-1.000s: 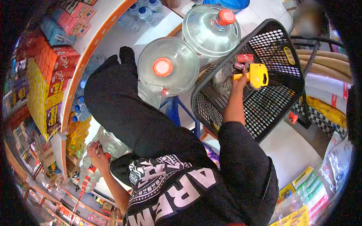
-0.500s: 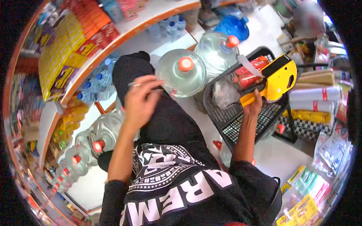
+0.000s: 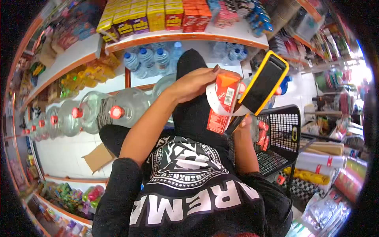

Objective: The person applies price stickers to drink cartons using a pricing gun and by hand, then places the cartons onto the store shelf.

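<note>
My left hand (image 3: 194,83) is closed round the upper end of a red-orange carton (image 3: 226,98) with a barcode on its side, held above my lap. My right hand (image 3: 244,123) grips the handle of a yellow and black price label gun (image 3: 265,82), tilted right beside the carton. A white paper strip (image 3: 214,99) curls from the gun across the carton's face. Some fingers of both hands are hidden behind the carton and the gun. Right of my right forearm, a black plastic basket (image 3: 290,132) holds red packs (image 3: 263,135).
A shelf (image 3: 185,38) ahead carries rows of yellow and red boxes (image 3: 156,15). Below it stand water bottles (image 3: 161,59). Large clear water jugs (image 3: 132,106) with red caps line the left side. A cardboard piece (image 3: 98,158) lies on the floor; wrapped rolls (image 3: 314,162) sit at right.
My view has turned toward the shelf. The left hand, empty before, now holds the red-orange carton. The label gun has moved from over the basket to beside the carton.
</note>
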### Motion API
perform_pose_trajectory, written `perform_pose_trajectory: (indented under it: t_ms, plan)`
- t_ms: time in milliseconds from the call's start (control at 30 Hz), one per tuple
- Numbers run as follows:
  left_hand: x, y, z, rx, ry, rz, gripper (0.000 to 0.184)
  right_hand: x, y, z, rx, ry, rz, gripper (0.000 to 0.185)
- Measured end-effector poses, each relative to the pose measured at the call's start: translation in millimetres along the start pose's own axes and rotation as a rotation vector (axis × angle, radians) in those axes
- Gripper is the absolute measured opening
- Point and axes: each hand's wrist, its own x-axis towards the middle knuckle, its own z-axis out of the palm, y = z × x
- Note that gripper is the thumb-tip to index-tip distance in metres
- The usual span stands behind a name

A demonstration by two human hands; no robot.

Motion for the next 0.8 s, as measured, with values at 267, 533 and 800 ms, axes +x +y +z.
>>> perform_pose_trajectory:
  t_ms: [267,533,800]
  plan:
    - [-28.2,27.0,-16.0,0.7,-0.227,0.36,0.047,6.8,6.9,13.9,0.103,-0.12,0.332,0.099]
    - [-19.9,19.5,-56.7,0.958,0.31,0.074,0.044,7.0,-37.5,0.5,-0.12,-0.039,0.317,0.086]
    - [-0.7,21.9,-55.9,1.692,0.607,-0.322,0.059,-33.5,-104.4,-64.3,-0.143,-0.077,0.102,0.064]
